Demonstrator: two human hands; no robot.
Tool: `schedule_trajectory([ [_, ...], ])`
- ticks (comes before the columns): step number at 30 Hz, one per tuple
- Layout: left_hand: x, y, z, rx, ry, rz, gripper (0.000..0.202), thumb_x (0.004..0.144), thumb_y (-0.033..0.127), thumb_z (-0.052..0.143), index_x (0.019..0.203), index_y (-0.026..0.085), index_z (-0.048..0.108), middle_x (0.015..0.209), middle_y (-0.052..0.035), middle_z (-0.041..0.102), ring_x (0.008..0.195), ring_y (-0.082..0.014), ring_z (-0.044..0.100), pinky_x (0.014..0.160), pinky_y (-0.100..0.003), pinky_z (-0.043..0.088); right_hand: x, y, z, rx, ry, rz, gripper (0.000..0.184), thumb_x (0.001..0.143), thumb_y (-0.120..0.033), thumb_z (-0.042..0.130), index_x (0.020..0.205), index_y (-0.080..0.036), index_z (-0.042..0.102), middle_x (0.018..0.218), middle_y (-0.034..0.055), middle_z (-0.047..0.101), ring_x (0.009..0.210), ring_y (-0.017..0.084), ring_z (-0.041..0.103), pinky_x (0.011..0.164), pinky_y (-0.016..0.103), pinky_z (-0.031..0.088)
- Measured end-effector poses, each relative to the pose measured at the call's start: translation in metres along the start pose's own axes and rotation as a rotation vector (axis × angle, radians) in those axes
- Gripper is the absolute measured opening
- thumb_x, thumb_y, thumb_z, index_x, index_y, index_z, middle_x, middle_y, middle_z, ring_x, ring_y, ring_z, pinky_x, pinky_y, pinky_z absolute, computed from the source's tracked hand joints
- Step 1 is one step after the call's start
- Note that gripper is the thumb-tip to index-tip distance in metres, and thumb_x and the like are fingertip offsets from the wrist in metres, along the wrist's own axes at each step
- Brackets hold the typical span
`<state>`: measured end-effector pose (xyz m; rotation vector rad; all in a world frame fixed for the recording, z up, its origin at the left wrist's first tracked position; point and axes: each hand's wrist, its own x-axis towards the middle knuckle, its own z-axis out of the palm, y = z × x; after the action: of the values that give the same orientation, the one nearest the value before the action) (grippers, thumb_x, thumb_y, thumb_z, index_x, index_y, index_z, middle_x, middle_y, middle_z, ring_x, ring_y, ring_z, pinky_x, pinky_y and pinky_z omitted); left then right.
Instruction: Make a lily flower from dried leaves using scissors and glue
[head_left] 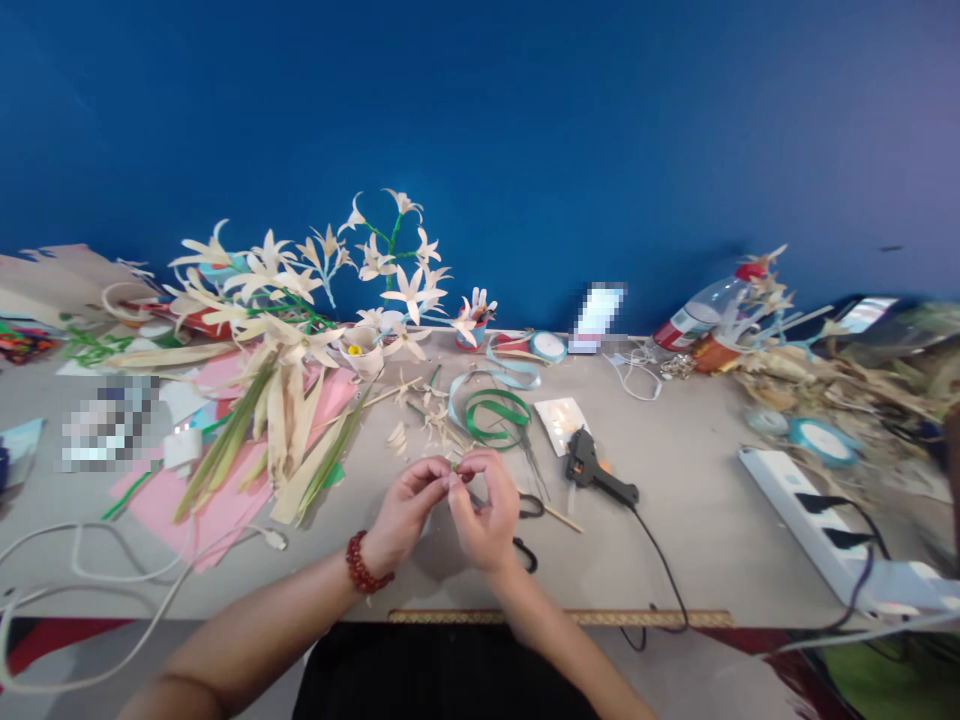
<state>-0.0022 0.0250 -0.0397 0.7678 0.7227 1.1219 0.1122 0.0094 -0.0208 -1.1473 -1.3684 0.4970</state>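
My left hand [403, 508], with a red bead bracelet [365, 565] on its wrist, is closed in a pinch above the table's front middle. My right hand [489, 512] meets it fingertip to fingertip, also pinching. Between the fingertips shows a tiny greenish piece [454, 467], mostly hidden, its kind too small to tell. Black-handled scissors [532, 507] lie beside and partly under my right hand. Just beyond the hands are a loose coil of green ribbon [508, 400] and scattered pale husk scraps [397, 436].
A black glue gun [600, 474] lies to the right, its cord running off the front edge. Pale husk flowers [411, 292] stand at the back left, above dried husks [289, 425] and pink paper [169, 520]. A white power strip [795, 510] sits at right.
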Motion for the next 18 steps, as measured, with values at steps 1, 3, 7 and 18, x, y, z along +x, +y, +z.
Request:
schedule_trajectory([
  [1,0.0000,0.0002,0.0002,0.010,0.000,0.008,0.011,0.076,0.025,0.074,0.077,0.017,0.067,0.080,-0.0010,0.062,0.082,-0.0145,0.058,0.080,-0.024,0.045,0.0001,0.0005,-0.0001,-0.003,-0.001,0.003,0.009,0.079,-0.013,0.055,0.083,-0.021,0.054,0.079,0.0018,0.054,0.074,0.019,0.054,0.069,0.033,0.047],
  [3,-0.0001,0.0003,0.0006,0.034,-0.002,0.030,0.010,0.077,0.025,0.072,0.078,0.017,0.067,0.081,-0.0010,0.062,0.083,-0.0147,0.058,0.082,-0.025,0.045,0.0004,0.0010,-0.0004,-0.009,-0.004,0.003,0.009,0.078,-0.013,0.055,0.082,-0.021,0.054,0.078,0.0015,0.054,0.072,0.018,0.053,0.067,0.032,0.047],
  [7,-0.0008,-0.0002,-0.0001,0.084,-0.006,0.080,0.007,0.080,0.023,0.069,0.080,0.017,0.066,0.082,-0.0011,0.062,0.084,-0.0151,0.059,0.082,-0.025,0.046,0.0016,0.0006,-0.0012,-0.018,-0.012,-0.013,0.010,0.077,-0.012,0.056,0.082,-0.021,0.054,0.077,0.0014,0.054,0.073,0.018,0.054,0.067,0.032,0.047],
  [18,-0.0012,-0.0013,-0.0031,0.238,0.008,0.169,0.009,0.082,0.025,0.067,0.079,0.017,0.064,0.082,-0.0022,0.060,0.082,-0.0161,0.057,0.080,-0.026,0.046,0.0018,0.0023,-0.0029,-0.059,-0.021,-0.035,0.012,0.076,-0.011,0.056,0.080,-0.022,0.054,0.076,0.0022,0.055,0.073,0.020,0.055,0.068,0.035,0.047],
])
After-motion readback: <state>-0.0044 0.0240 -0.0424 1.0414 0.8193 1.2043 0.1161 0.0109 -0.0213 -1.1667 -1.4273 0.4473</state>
